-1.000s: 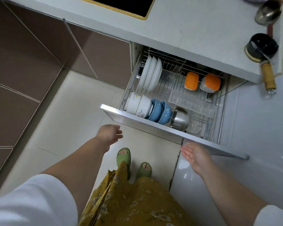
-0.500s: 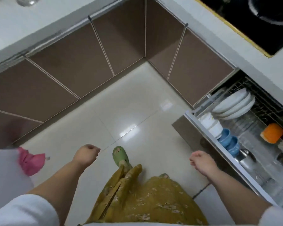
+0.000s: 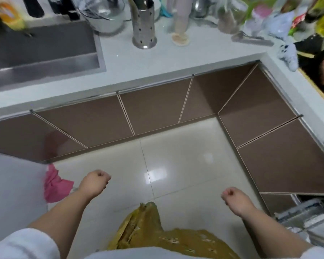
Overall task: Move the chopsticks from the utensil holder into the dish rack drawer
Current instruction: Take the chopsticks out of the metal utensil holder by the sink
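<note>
White stone surface [image 3: 176, 64] runs in an L along the far and right sides of the kitchen, with brown glossy cabinet doors [image 3: 153, 113] below it and a pale glossy tiled floor [image 3: 176, 165] in the corner they enclose.

Task item: the perforated stainless steel cylindrical utensil holder [image 3: 143, 23] stands upright on the surface, long axis vertical, open mouth up. A brownish stick-like end leans out at its left rim; blur prevents telling whether this is the chopsticks, and no chopsticks can be identified with certainty.

Adjacent items: a clear glass bowl [image 3: 103, 12] sits just left of the holder. A stainless steel sink basin [image 3: 41, 51] is recessed at the left. A beige bottle-like object [image 3: 180, 21] stands to the right, followed by blurred jars and bags.

Destination: the wire dish rack drawer [image 3: 307, 214] is pulled out at the lower right edge, only partly in view.

Hands: the left hand [image 3: 94, 183] and the right hand [image 3: 236, 200] hang over the floor, well apart from the holder. Each grip is curled loosely closed, holding nothing.

A pink cloth [image 3: 54, 184] hangs at the left.
</note>
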